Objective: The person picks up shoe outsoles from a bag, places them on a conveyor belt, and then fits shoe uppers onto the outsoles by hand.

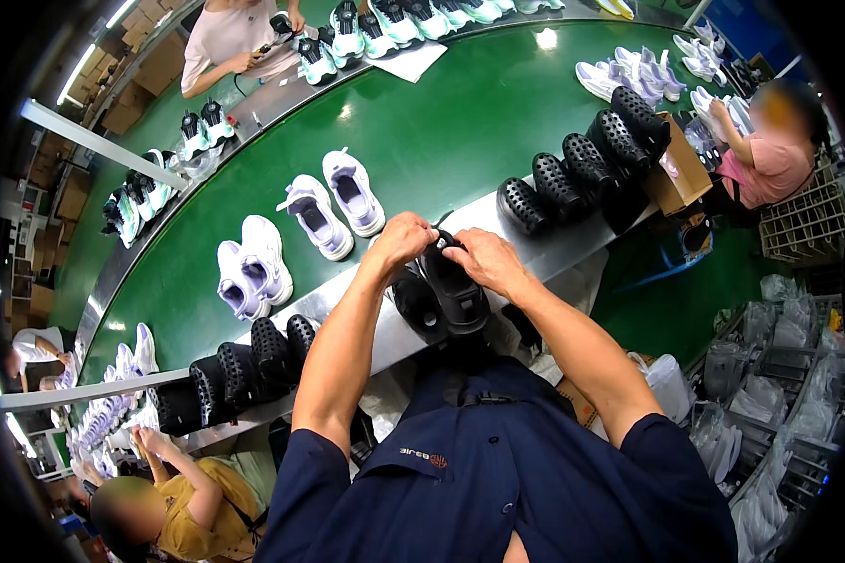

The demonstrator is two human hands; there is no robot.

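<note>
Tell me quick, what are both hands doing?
Left hand: closed on the top of the black shoe.
Right hand: gripping the same black shoe.

Both bare arms reach up from the body and meet over the black shoe [453, 291]. The left hand [400, 240] is curled, fingers bent down onto the top left of the shoe. The right hand [485, 260] grips its top right, thumb pointing in. The two hands nearly touch. Both elbows are bent outward.
</note>
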